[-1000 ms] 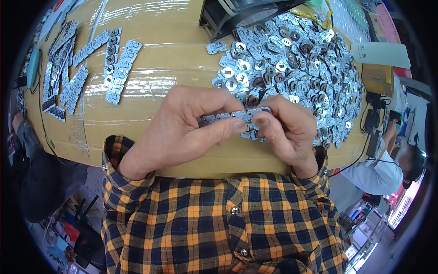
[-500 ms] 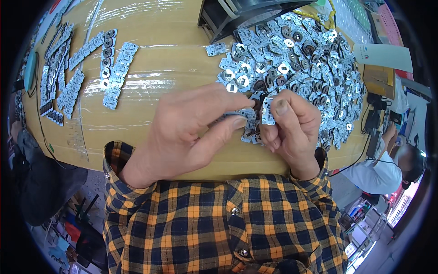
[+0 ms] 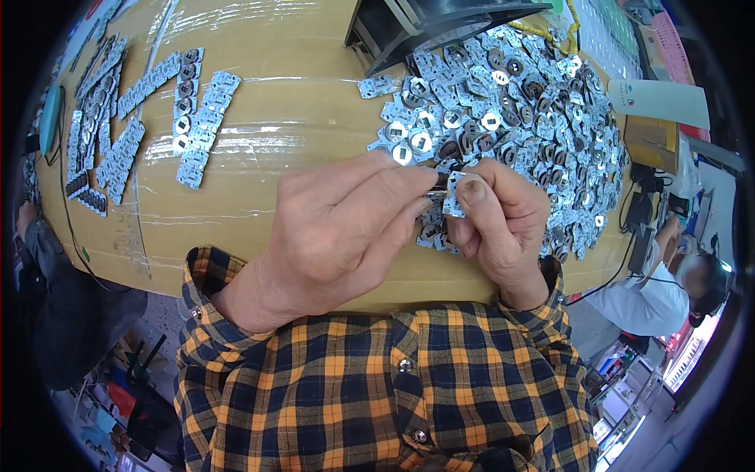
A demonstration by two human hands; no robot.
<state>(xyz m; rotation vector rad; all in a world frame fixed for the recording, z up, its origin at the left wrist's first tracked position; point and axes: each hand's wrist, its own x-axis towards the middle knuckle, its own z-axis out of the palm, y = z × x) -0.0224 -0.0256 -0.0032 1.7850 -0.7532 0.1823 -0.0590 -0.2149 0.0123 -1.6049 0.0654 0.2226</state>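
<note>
My right hand [image 3: 503, 216] pinches a small pale-blue circuit board [image 3: 452, 197] between thumb and fingers, holding it upright above the table's near half. Close to that board's left side is my left hand [image 3: 338, 224], its thumb and fingertips pressed together. What lies between its fingertips is mostly hidden; a dark edge shows there. Beyond both hands spreads a big heap of similar circuit boards [image 3: 543, 134], many carrying round dark or silvery discs. One loose board [image 3: 377, 86] lies at the heap's far left edge.
Rows of circuit boards [image 3: 206, 130] lie on the table [image 3: 291, 102] to the left. A black plastic bin [image 3: 425, 27] stands at the heap's far side. Rightward are a sheet of paper [image 3: 661, 102], a cardboard box [image 3: 653, 141] and cables. A person [image 3: 653, 295] sits at right, another [image 3: 71, 307] at left.
My left thumb and index finger, apart before, have come together beside the board. The right hand's board has shifted slightly left and up.
</note>
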